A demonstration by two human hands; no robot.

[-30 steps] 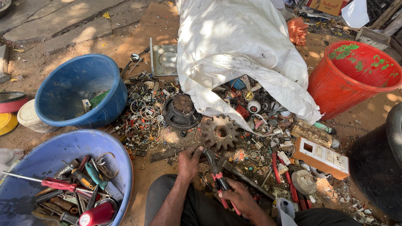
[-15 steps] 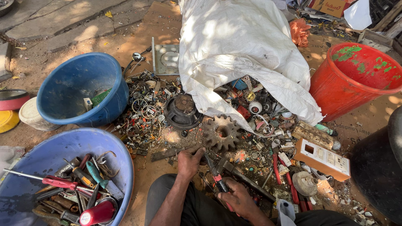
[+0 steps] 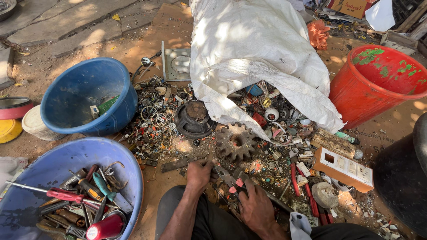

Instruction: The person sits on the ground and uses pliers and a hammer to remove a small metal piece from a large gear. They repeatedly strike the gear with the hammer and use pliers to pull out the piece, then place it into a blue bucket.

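right hand (image 3: 255,206) slid lower, grip pinching pliers (image 3: 231,180), left hand (image 3: 199,171) grip unclear

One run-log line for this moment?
left hand: on scrap | right hand: gripping red-handled pliers | ahead: rusty gear | left: blue tub of tools

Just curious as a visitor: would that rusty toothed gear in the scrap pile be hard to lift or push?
The gear looks like thick, rusted metal, so it is probably heavy and stiff. It lies flat, so it is unlikely to roll. Its rough teeth would likely snag the small scrap nearby.
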